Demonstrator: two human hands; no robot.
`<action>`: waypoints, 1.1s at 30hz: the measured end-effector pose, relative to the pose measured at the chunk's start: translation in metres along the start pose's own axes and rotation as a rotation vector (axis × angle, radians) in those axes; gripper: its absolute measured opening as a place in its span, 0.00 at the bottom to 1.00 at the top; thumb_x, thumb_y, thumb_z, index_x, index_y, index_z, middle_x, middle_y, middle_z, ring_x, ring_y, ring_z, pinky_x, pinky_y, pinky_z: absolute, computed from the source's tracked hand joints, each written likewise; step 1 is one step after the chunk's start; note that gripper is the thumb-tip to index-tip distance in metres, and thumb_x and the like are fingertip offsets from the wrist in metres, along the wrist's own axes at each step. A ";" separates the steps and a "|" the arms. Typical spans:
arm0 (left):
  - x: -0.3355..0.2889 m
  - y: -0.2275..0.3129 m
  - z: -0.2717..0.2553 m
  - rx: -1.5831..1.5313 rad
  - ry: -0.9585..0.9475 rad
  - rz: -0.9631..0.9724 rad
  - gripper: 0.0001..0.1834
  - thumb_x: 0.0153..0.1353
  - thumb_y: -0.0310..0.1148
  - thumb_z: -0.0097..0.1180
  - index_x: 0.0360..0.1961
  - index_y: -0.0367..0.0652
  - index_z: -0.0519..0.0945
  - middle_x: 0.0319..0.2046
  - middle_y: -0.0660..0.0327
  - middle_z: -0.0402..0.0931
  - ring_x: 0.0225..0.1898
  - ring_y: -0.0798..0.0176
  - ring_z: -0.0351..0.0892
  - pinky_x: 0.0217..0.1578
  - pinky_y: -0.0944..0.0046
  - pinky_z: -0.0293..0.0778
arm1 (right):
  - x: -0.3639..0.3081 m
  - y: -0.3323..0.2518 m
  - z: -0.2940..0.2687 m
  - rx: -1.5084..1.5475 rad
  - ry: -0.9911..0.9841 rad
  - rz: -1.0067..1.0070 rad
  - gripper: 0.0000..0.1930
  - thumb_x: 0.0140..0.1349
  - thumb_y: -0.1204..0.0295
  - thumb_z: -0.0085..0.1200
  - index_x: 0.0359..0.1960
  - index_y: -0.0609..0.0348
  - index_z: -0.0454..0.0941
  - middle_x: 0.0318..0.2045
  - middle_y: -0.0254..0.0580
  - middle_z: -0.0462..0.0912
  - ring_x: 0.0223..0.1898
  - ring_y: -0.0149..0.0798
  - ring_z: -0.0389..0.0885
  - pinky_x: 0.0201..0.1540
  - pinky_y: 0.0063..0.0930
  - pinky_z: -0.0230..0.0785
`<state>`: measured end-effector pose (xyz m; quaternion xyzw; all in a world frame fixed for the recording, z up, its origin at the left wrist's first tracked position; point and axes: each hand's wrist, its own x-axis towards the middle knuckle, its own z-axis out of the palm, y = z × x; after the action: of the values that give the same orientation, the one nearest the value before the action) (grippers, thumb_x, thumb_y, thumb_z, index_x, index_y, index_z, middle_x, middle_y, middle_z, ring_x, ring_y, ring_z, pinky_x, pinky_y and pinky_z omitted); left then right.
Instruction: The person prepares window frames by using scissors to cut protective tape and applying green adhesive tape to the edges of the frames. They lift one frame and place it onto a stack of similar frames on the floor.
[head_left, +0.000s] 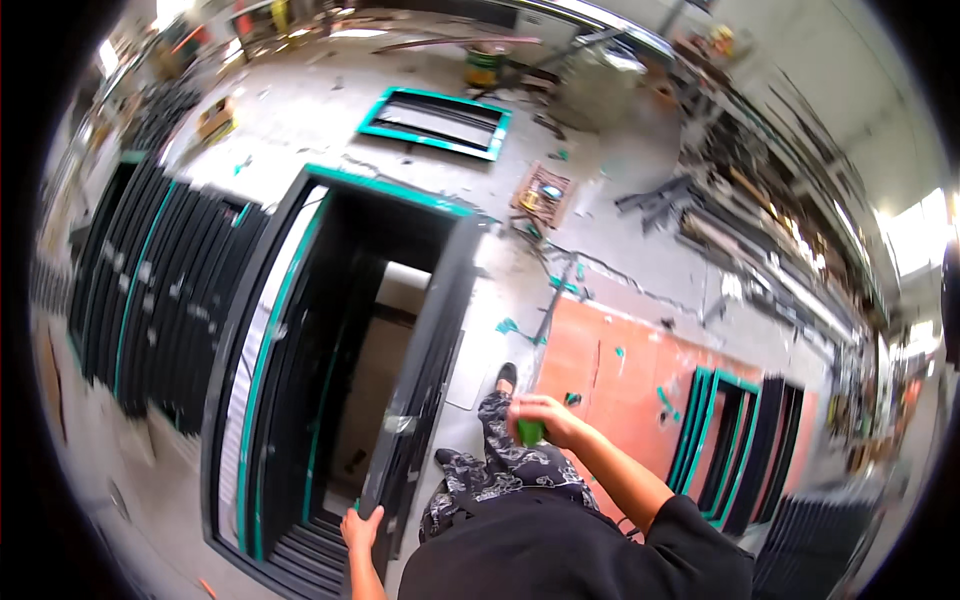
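My left hand (362,530) is at the near right edge of a stack of large black rectangular frames (425,330), its thumb and fingers closing on the edge. A small teal bit shows by its fingertips. Teal tape (385,188) runs along the far edge of the stack and along some inner edges. My right hand (548,418) is raised in front of my body, above my legs, its fingers wrapped round a small bright green object (530,432). What kind of object it is, I cannot make out. This hand is apart from the frames.
More black frames (160,290) stand packed at the left. A smaller teal-edged frame (435,122) lies farther off on the floor. At right, frames (735,435) stand on an orange-pink sheet (600,350). Tape scraps litter the floor; long profiles (770,270) line the right side.
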<state>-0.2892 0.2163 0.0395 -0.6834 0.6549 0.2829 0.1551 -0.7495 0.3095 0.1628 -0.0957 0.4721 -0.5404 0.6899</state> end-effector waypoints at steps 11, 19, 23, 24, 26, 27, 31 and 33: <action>0.081 0.097 -0.024 1.009 -0.254 0.138 0.25 0.46 0.54 0.63 0.32 0.41 0.83 0.34 0.50 0.81 0.41 0.51 0.81 0.40 0.54 0.76 | -0.173 -0.158 -0.003 -0.195 -0.978 -1.212 0.21 0.59 0.61 0.56 0.41 0.73 0.76 0.26 0.46 0.76 0.24 0.46 0.74 0.26 0.36 0.66; 0.063 0.449 0.007 0.623 -0.013 0.889 0.16 0.55 0.44 0.55 0.31 0.41 0.80 0.30 0.51 0.80 0.35 0.46 0.80 0.37 0.50 0.74 | -0.271 -0.173 -0.046 -0.312 -0.511 -1.662 0.21 0.65 0.54 0.47 0.50 0.57 0.77 0.20 0.35 0.69 0.17 0.34 0.68 0.17 0.26 0.58; 0.058 0.539 0.064 0.737 -0.231 1.040 0.18 0.55 0.46 0.53 0.35 0.41 0.81 0.33 0.51 0.81 0.38 0.49 0.80 0.40 0.54 0.74 | -0.305 -0.165 -0.065 -0.417 -0.204 -1.739 0.20 0.66 0.51 0.45 0.49 0.48 0.78 0.22 0.34 0.69 0.18 0.34 0.68 0.18 0.25 0.58; 0.059 0.554 0.076 0.740 -0.260 1.053 0.19 0.55 0.46 0.54 0.36 0.42 0.81 0.33 0.52 0.81 0.39 0.49 0.80 0.41 0.55 0.74 | -0.310 -0.163 -0.070 -0.420 -0.163 -1.754 0.20 0.66 0.51 0.45 0.49 0.48 0.78 0.22 0.34 0.69 0.18 0.34 0.68 0.18 0.25 0.58; 0.065 0.582 0.096 0.780 -0.301 1.074 0.19 0.55 0.46 0.54 0.36 0.41 0.81 0.33 0.52 0.81 0.39 0.49 0.80 0.41 0.55 0.74 | -0.319 -0.162 -0.081 -0.410 -0.049 -1.779 0.19 0.66 0.51 0.45 0.48 0.46 0.79 0.23 0.34 0.69 0.19 0.33 0.68 0.19 0.25 0.59; 0.068 0.596 0.105 0.793 -0.331 1.068 0.19 0.55 0.46 0.55 0.37 0.41 0.82 0.33 0.51 0.81 0.39 0.49 0.80 0.41 0.55 0.74 | -0.322 -0.163 -0.088 -0.416 -0.012 -1.789 0.19 0.66 0.51 0.45 0.48 0.46 0.79 0.23 0.34 0.69 0.19 0.33 0.68 0.19 0.25 0.59; 0.103 0.652 0.139 0.775 -0.402 1.042 0.20 0.54 0.45 0.57 0.37 0.39 0.82 0.35 0.49 0.81 0.40 0.50 0.80 0.44 0.57 0.73 | -0.329 -0.178 -0.116 -0.461 0.130 -1.840 0.18 0.66 0.52 0.45 0.47 0.47 0.78 0.24 0.35 0.70 0.19 0.33 0.68 0.19 0.24 0.60; 0.126 0.684 0.157 0.837 -0.400 1.015 0.20 0.53 0.45 0.55 0.37 0.39 0.83 0.34 0.50 0.82 0.40 0.51 0.81 0.44 0.59 0.73 | -0.329 -0.190 -0.137 -0.527 0.198 -1.860 0.18 0.66 0.52 0.45 0.47 0.47 0.78 0.24 0.36 0.70 0.19 0.33 0.68 0.19 0.24 0.60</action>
<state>-0.9926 0.1420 -0.0508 -0.1094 0.9068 0.1646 0.3723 -0.9676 0.5611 0.3917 -0.5362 0.3696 -0.7524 -0.0991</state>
